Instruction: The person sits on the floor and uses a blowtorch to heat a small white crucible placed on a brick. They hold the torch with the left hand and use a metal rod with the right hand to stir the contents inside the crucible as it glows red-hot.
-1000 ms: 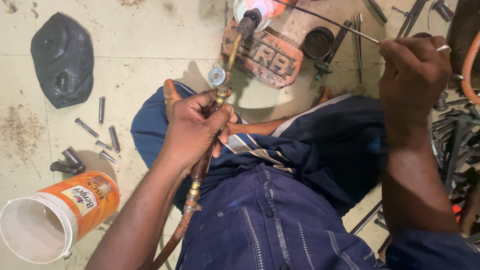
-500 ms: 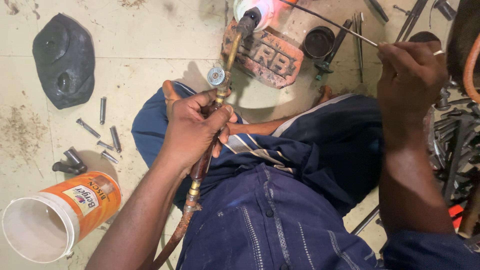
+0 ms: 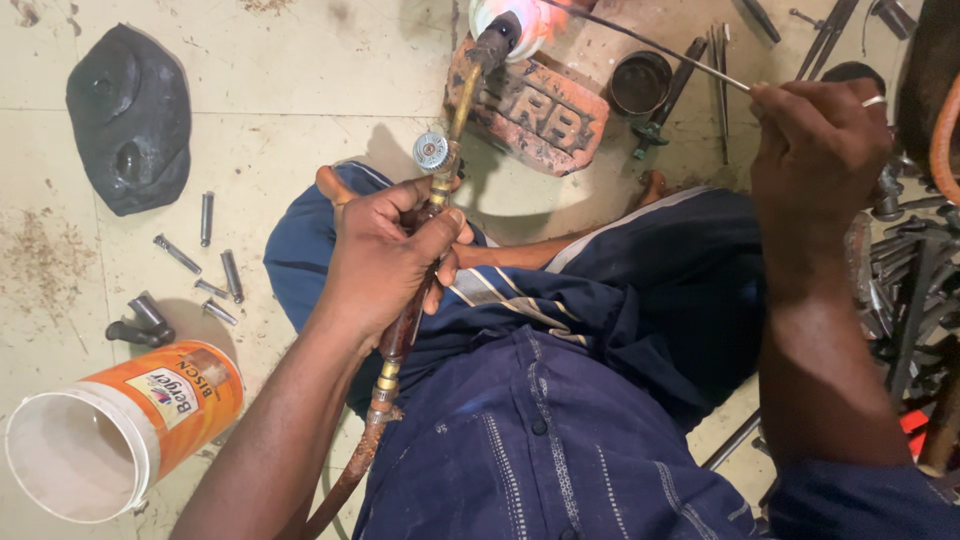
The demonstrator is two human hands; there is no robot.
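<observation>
Left hand (image 3: 385,262) clamped around brass torch (image 3: 455,120), flame at far brick (image 3: 535,112); right hand (image 3: 815,150) pinching thin filler rod (image 3: 650,45), tip at flame. Orange tub (image 3: 120,430) near left.

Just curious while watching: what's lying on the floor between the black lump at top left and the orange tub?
In the head view, several short grey metal bolts lie scattered on the floor between the black lump and the orange tub.
</observation>
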